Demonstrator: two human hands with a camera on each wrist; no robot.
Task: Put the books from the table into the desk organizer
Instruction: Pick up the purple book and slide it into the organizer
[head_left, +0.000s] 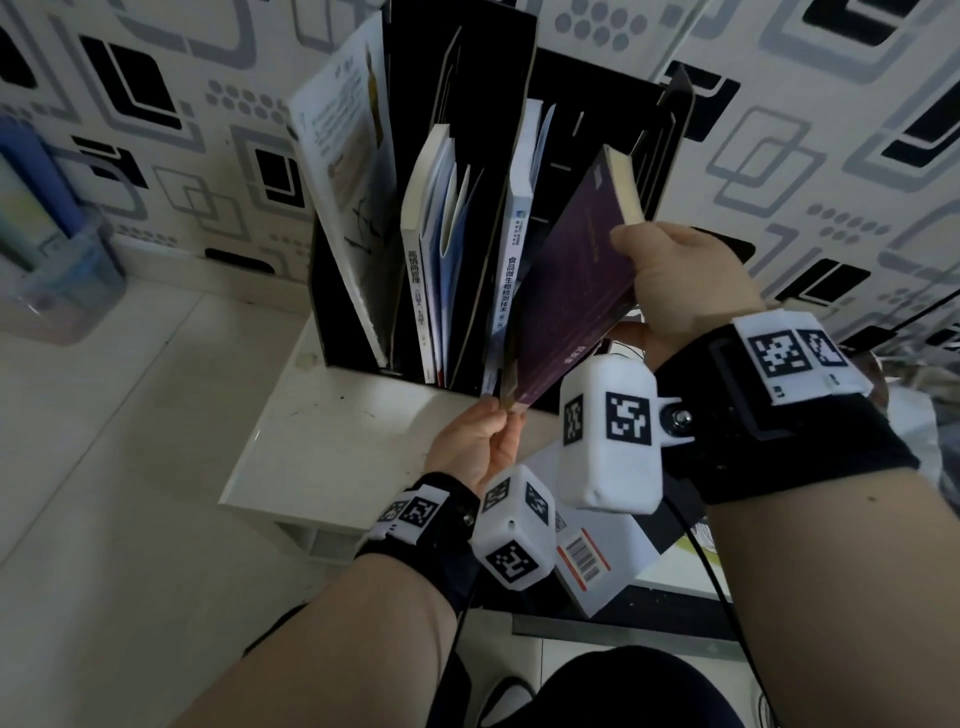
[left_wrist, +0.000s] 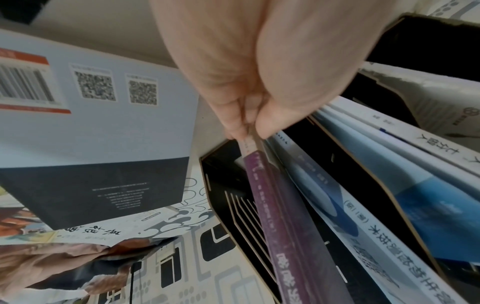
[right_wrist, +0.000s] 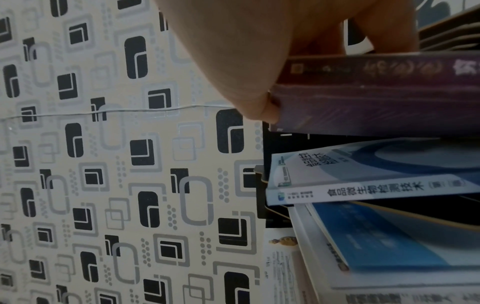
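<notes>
A purple book leans tilted at the mouth of the right compartment of the black desk organizer. My right hand grips its upper right edge, thumb on the cover. My left hand pinches the book's lower corner between thumb and fingers. The purple spine runs across the right wrist view under my fingers. A white and blue book stands in the same compartment just left of it. More books stand in the middle compartment, and a large white one leans in the left one.
A white and dark book with a barcode lies on the white table below my wrists, on top of other printed matter. Patterned wallpaper backs the organizer. A clear container stands at far left.
</notes>
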